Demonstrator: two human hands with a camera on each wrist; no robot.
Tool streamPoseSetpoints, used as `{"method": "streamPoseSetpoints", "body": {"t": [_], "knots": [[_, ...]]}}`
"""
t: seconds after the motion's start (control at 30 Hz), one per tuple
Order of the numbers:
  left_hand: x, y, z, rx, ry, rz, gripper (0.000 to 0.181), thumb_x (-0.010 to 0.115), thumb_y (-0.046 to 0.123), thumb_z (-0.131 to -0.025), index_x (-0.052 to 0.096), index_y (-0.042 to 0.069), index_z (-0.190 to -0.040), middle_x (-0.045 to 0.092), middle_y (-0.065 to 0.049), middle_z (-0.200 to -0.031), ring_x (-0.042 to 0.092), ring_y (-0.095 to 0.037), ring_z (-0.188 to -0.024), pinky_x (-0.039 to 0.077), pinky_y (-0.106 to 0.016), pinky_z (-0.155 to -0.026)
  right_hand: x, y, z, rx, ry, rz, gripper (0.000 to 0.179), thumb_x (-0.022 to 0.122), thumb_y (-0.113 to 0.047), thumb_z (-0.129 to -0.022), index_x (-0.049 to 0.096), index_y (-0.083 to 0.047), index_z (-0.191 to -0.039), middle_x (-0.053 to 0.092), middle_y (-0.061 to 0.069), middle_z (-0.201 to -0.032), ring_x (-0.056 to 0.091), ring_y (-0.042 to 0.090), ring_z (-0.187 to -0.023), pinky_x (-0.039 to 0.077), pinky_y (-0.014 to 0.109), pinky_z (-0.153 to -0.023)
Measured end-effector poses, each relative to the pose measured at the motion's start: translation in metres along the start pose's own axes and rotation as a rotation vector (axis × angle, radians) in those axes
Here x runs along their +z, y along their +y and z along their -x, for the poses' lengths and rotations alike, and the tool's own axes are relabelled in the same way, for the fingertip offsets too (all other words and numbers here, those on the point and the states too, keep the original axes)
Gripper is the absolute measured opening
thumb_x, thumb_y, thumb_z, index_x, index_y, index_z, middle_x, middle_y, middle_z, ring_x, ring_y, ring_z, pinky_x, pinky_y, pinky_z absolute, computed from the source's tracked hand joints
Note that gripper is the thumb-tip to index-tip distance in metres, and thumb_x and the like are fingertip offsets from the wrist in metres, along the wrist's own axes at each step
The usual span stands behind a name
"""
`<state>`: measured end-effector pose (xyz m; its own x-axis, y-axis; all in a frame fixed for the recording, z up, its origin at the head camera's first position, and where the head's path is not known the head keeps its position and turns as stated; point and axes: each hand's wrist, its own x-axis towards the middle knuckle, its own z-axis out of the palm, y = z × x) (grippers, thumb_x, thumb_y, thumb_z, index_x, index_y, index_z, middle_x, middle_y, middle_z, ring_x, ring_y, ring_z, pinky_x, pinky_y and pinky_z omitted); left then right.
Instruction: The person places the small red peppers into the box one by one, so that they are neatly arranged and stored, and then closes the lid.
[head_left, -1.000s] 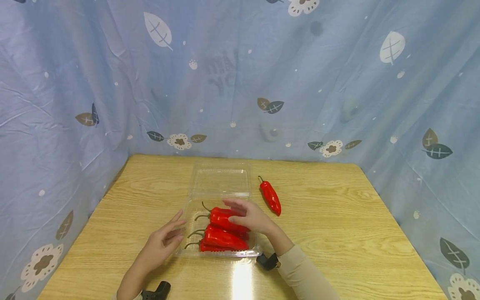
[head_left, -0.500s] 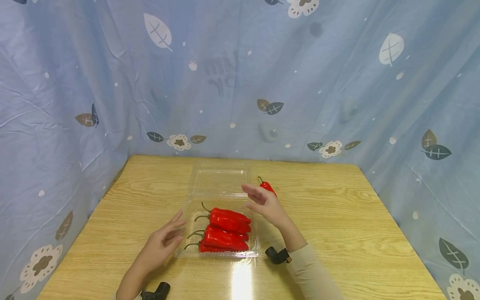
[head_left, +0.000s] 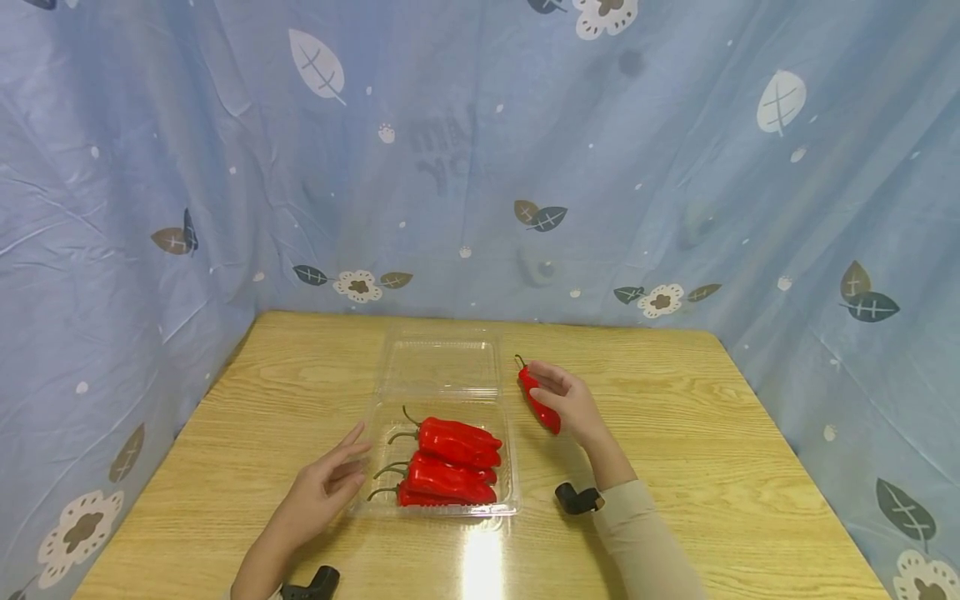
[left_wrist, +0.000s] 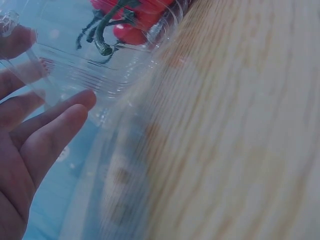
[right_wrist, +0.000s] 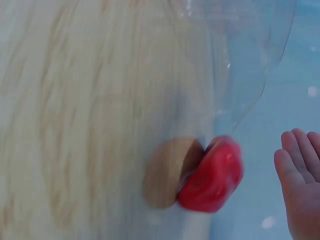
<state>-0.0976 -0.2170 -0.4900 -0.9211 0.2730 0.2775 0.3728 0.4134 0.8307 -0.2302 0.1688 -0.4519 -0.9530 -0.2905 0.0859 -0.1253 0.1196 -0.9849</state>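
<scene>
A clear plastic clamshell box [head_left: 514, 492] lies with its lid [head_left: 442, 367] folded back away from the person. Inside it several red peppers [head_left: 450, 478] with green stems are stacked side by side, stems to the left. My left hand [head_left: 313, 496] is at the box's left side with loosely extended fingers; whether they touch the wall I cannot tell. One more red pepper [head_left: 547, 418] lies on the table right of the box. Over that pepper is my right hand [head_left: 576, 407], hiding part of it, fingers extended. In the right wrist view this hand [right_wrist: 305, 190] appears apart from the pepper [right_wrist: 212, 175].
The wooden table [head_left: 675, 450] extends to both sides of the box. A blue patterned curtain [head_left: 480, 167] encloses the back and sides. Black wrist cameras sit on both wrists, the right one [head_left: 577, 498] close above the table.
My right hand has left the peppers in the box and moved right to the loose pepper. My left hand and the box have stayed in place.
</scene>
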Motion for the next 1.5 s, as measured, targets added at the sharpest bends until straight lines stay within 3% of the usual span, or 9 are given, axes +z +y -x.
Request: {"method": "streamPoseSetpoints", "body": {"t": [0.17, 0.37, 0.47, 0.77, 1.27, 1.5], "knots": [[0.001, -0.001, 0.000, 0.003, 0.004, -0.004, 0.040, 0.057, 0.011, -0.095, 0.051, 0.000, -0.133, 0.027, -0.017, -0.154, 0.062, -0.035, -0.107, 0.053, -0.018, -0.085, -0.008, 0.010, -0.002, 0.030, 0.029, 0.027, 0.050, 0.062, -0.009, -0.092, 0.045, 0.002, -0.138, 0.046, 0.021, -0.142, 0.043, 0.034, -0.132, 0.042, 0.013, -0.097], [0.001, -0.002, 0.000, -0.003, 0.003, 0.000, 0.040, 0.057, 0.010, -0.095, 0.051, 0.000, -0.133, 0.027, -0.017, -0.154, 0.062, -0.035, -0.107, 0.053, -0.018, -0.085, -0.014, 0.018, -0.004, 0.094, 0.073, 0.092, 0.052, 0.062, -0.009, -0.091, 0.044, 0.000, -0.139, 0.044, 0.018, -0.144, 0.041, 0.034, -0.134, 0.036, 0.041, -0.110], [0.001, -0.001, 0.000, -0.010, 0.005, -0.005, 0.040, 0.057, 0.011, -0.095, 0.051, 0.000, -0.133, 0.027, -0.017, -0.154, 0.062, -0.035, -0.107, 0.053, -0.018, -0.085, -0.015, 0.021, -0.007, 0.123, 0.082, 0.149, 0.055, 0.062, -0.009, -0.090, 0.042, 0.001, -0.141, 0.041, 0.018, -0.146, 0.037, 0.036, -0.136, 0.032, 0.047, -0.113], [0.001, 0.001, 0.000, -0.018, 0.002, 0.003, 0.040, 0.058, 0.008, -0.094, 0.050, -0.001, -0.133, 0.027, -0.017, -0.154, 0.062, -0.036, -0.107, 0.053, -0.019, -0.085, -0.014, 0.033, -0.015, 0.176, 0.054, 0.246, 0.060, 0.063, -0.005, -0.087, 0.039, 0.004, -0.142, 0.039, 0.024, -0.146, 0.037, 0.040, -0.135, 0.033, 0.050, -0.111], [0.001, 0.001, 0.000, -0.006, 0.014, -0.010, 0.040, 0.058, 0.009, -0.094, 0.051, -0.001, -0.133, 0.028, -0.017, -0.154, 0.062, -0.035, -0.107, 0.053, -0.019, -0.085, -0.009, 0.036, -0.014, 0.170, 0.042, 0.398, 0.064, 0.067, -0.006, -0.084, 0.040, 0.000, -0.142, 0.045, 0.023, -0.142, 0.044, 0.039, -0.128, 0.037, 0.053, -0.106], [0.001, 0.001, 0.000, -0.006, 0.017, -0.015, 0.040, 0.058, 0.008, -0.094, 0.051, 0.000, -0.132, 0.028, -0.017, -0.153, 0.063, -0.034, -0.106, 0.054, -0.020, -0.084, -0.009, 0.037, -0.012, 0.153, 0.056, 0.405, 0.061, 0.065, -0.003, -0.083, 0.043, -0.001, -0.141, 0.046, 0.022, -0.141, 0.045, 0.038, -0.126, 0.037, 0.052, -0.107]]}}
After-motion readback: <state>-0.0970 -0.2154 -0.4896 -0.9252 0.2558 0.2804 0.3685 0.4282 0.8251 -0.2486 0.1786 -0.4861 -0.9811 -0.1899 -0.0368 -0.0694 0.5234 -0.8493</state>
